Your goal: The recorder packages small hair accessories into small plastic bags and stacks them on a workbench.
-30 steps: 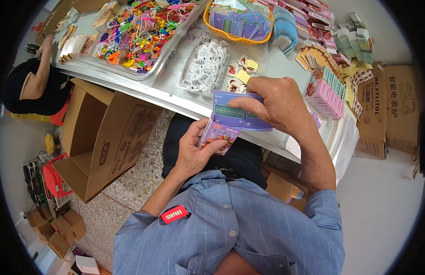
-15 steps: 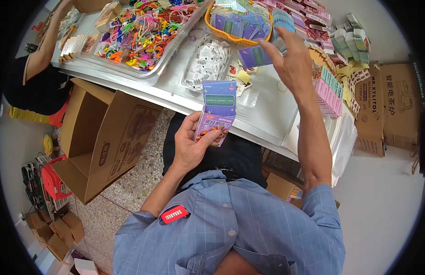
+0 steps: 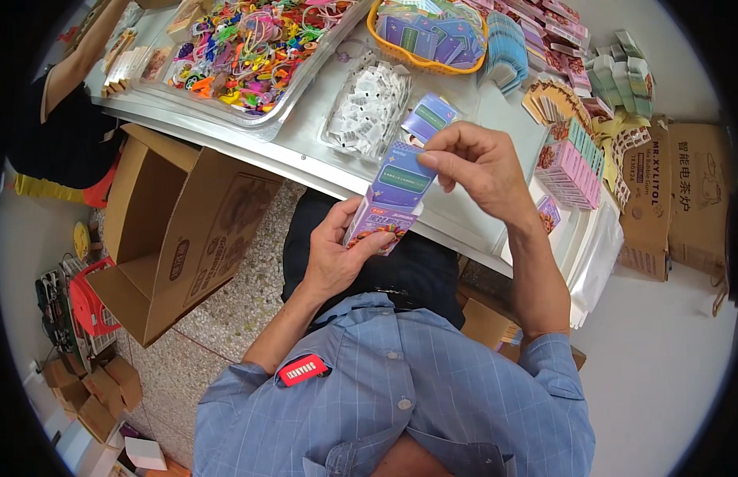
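Observation:
A small purple printed box is gripped in my left hand, tilted over my lap at the table's front edge. Out of its open top stands a blue-purple card with a green band. My right hand pinches that card by its upper right corner between thumb and forefinger. Just beyond, a similar card lies on the table. Close by is a clear tray of small white packets. Farther back, a yellow basket holds more of these cards.
A large clear tray of colourful trinkets takes up the table's left. Cartons of pink boxes and stacked blue cards stand right. An open cardboard box sits below the table at left. Another person's arm reaches in at far left.
My right hand has come down and left from near the basket to the card in the box. The box has tilted right and risen slightly. The loose card now lies on the table.

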A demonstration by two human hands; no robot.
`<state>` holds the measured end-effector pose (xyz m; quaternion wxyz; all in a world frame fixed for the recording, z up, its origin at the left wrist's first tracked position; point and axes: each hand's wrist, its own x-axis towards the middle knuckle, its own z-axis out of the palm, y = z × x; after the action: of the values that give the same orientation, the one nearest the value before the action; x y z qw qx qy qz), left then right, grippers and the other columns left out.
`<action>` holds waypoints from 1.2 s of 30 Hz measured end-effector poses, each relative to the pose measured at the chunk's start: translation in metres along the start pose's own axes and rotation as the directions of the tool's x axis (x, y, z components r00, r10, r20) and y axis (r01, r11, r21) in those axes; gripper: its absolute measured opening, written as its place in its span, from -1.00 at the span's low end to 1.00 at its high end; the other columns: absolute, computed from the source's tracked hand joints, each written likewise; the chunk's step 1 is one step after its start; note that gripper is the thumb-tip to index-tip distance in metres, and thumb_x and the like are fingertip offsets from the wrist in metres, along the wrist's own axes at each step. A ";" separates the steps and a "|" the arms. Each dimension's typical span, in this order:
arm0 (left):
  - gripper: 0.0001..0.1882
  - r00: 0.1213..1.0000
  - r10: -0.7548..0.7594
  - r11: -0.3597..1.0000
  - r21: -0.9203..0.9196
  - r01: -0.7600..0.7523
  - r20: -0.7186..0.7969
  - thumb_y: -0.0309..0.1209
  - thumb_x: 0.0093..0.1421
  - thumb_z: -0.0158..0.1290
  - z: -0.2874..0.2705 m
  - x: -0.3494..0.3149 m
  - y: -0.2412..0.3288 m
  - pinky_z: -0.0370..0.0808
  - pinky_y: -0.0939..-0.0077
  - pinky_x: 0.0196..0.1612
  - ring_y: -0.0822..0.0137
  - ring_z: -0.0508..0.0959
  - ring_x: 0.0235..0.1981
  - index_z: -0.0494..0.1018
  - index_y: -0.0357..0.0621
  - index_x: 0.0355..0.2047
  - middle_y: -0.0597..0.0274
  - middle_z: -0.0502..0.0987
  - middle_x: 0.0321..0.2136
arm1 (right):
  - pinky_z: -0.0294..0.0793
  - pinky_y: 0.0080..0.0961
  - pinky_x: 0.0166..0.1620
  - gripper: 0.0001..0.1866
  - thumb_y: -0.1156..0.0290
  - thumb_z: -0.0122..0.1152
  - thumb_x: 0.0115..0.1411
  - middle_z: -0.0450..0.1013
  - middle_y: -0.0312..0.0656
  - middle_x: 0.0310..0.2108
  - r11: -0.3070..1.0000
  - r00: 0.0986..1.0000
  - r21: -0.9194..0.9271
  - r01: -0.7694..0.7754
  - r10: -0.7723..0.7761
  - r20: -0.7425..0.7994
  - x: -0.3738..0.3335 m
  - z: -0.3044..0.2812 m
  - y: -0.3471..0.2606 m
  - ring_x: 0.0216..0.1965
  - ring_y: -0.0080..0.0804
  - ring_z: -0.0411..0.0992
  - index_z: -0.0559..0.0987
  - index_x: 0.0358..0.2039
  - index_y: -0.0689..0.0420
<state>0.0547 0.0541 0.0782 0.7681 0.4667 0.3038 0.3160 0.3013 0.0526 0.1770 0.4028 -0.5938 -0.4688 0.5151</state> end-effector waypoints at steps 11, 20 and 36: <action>-0.54 0.999 0.012 0.999 -0.037 -0.013 -0.035 -0.58 0.24 0.21 0.001 0.004 -0.006 0.61 0.47 -0.02 0.37 0.63 -0.11 0.34 -0.38 0.12 0.05 0.61 -0.11 | 0.44 -0.55 -0.24 -0.81 0.54 0.36 0.16 0.55 -0.18 -0.28 0.780 0.888 -0.474 0.408 -0.460 0.007 -0.019 0.013 0.017 -0.27 -0.49 0.48 0.66 -0.19 0.20; -0.58 0.998 0.035 0.999 -0.026 -0.036 -0.051 -0.57 0.27 0.18 -0.002 0.005 -0.004 0.63 0.47 -0.05 0.38 0.64 -0.15 0.35 -0.38 0.10 0.03 0.62 -0.14 | 0.47 -0.51 -0.24 -0.70 0.32 0.32 0.23 0.57 -0.12 -0.26 0.778 0.855 -0.628 0.039 -0.351 -0.381 0.020 -0.046 0.039 -0.28 -0.44 0.50 0.64 -0.12 0.25; -0.61 0.992 0.092 0.995 -0.025 -0.094 -0.086 -0.61 0.25 0.18 -0.005 0.004 0.000 0.57 0.51 -0.01 0.40 0.62 -0.11 0.37 -0.38 0.07 0.05 0.60 -0.10 | 0.24 -0.09 0.12 -0.32 0.05 0.47 -0.02 0.55 -0.06 -0.14 0.084 0.919 -0.993 -0.088 -0.377 -0.114 0.064 -0.014 0.045 0.00 -0.12 0.41 0.52 0.02 0.21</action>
<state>0.0534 0.0596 0.0754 0.7456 0.4553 0.3096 0.3754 0.3236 0.1040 0.1207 0.0243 -0.7366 -0.6700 -0.0892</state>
